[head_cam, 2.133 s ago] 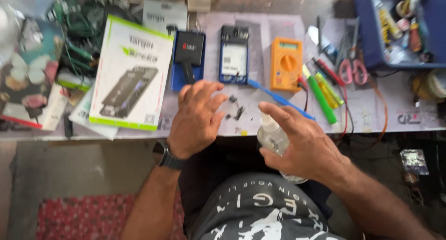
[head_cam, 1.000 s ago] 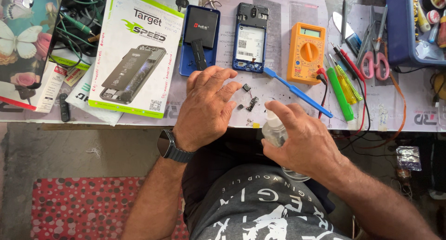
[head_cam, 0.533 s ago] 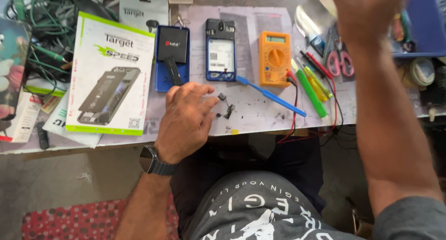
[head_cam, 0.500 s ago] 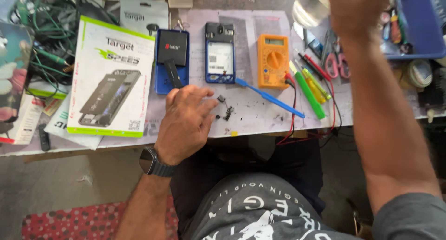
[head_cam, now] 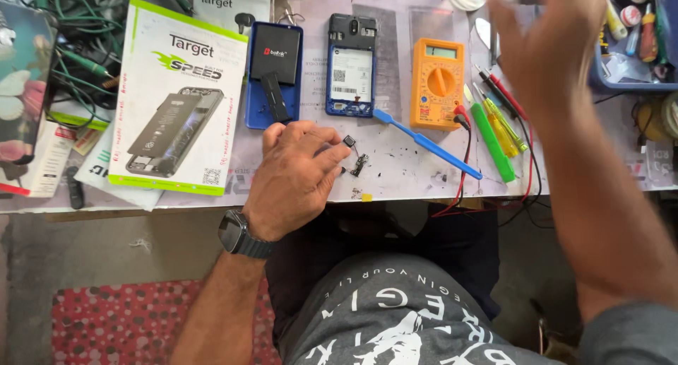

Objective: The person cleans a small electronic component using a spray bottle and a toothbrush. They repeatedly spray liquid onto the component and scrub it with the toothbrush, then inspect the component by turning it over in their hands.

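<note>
Right hand [head_cam: 547, 50] now raised, blurred, grip unclear; left hand [head_cam: 293, 178] curled, fingertips by tiny loose parts [head_cam: 355, 160] — light, fragile, pinch edges.

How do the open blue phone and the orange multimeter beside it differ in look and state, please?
The open blue phone is a slim slab with its back off, showing white labelled innards; the orange multimeter is closed, chunkier, with a round dial, a small screen and leads plugged in. Both lie flat on the white mat.

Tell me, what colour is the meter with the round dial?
Orange multimeter, seen in the head view.
</note>
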